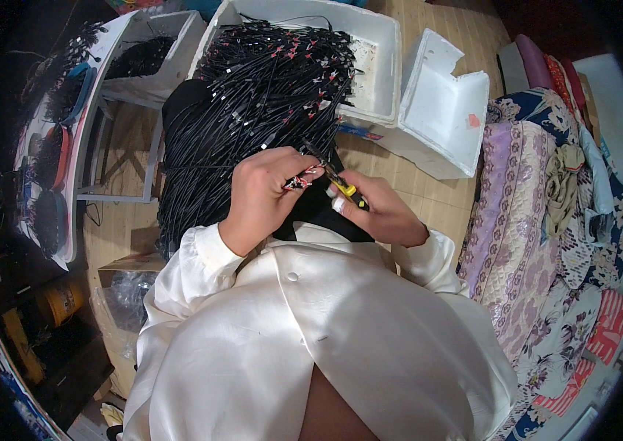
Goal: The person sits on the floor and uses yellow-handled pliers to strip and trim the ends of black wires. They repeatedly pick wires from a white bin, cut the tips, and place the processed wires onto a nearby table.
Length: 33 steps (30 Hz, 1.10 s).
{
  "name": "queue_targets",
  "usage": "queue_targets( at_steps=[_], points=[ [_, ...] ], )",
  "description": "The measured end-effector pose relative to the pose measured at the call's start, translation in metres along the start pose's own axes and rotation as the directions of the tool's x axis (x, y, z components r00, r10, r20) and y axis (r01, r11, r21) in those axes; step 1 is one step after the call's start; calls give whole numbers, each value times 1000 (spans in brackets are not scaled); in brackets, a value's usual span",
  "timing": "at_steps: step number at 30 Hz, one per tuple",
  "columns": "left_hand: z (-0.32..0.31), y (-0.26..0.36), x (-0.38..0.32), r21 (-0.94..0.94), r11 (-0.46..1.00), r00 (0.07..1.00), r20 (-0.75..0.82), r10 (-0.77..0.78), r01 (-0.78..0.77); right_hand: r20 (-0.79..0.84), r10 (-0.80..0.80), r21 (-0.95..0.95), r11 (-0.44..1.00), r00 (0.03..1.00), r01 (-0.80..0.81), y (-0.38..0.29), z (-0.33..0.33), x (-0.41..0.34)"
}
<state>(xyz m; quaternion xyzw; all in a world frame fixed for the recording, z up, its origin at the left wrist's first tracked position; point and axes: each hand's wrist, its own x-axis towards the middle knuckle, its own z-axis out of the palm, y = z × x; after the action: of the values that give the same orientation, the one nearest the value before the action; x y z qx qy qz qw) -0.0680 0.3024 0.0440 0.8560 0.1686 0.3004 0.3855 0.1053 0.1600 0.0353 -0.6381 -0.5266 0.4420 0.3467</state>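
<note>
My left hand (pixel 267 190) grips a small bunch of wire ends (pixel 300 181), with red, white and black strands showing past the fingers. In my right hand (pixel 386 212) is a pair of pliers or cutters with yellow and black handles (pixel 347 190). The tool's dark jaws (pixel 316 151) point up and left, close beside the left fingertips. Whether the jaws touch a wire cannot be made out. White wrapping covers a right fingertip. A large heap of thin black cables (pixel 267 105) with red and white ends lies across my lap and into a white foam box (pixel 374 113).
A second foam box (pixel 438 121) with a broken rim stands at right. Folded patterned bedding (pixel 510 220) is piled beyond it. At left, a white table (pixel 82 143) carries trays of dark parts (pixel 57 157), near another foam box of black cables (pixel 140 58).
</note>
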Motion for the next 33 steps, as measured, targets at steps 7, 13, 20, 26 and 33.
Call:
queue_targets(
  at_steps=[7, 13, 20, 26, 33],
  points=[
    [-3, -1, 0, 39, 999, 998, -55, 4, -1, -250, 138, 411, 911, 958, -24, 15, 8, 25],
    [-4, 0, -9, -37, 954, 941, -159, -300, 298, -601, -161, -45, 985, 783, 167, 20, 12, 91],
    [-4, -15, -6, 20, 976, 961, -182, -208, 215, -680, -111, -129, 991, 725, 31, 16, 17, 117],
    [0, -23, -7, 63, 972, 963, -165, -213, 225, -653, -100, -92, 994, 751, 53, 26, 14, 107],
    [3, -24, -3, 99, 964, 960, -158, -231, 249, -639, -129, -180, 984, 758, 16, 35, 18, 105]
  ],
)
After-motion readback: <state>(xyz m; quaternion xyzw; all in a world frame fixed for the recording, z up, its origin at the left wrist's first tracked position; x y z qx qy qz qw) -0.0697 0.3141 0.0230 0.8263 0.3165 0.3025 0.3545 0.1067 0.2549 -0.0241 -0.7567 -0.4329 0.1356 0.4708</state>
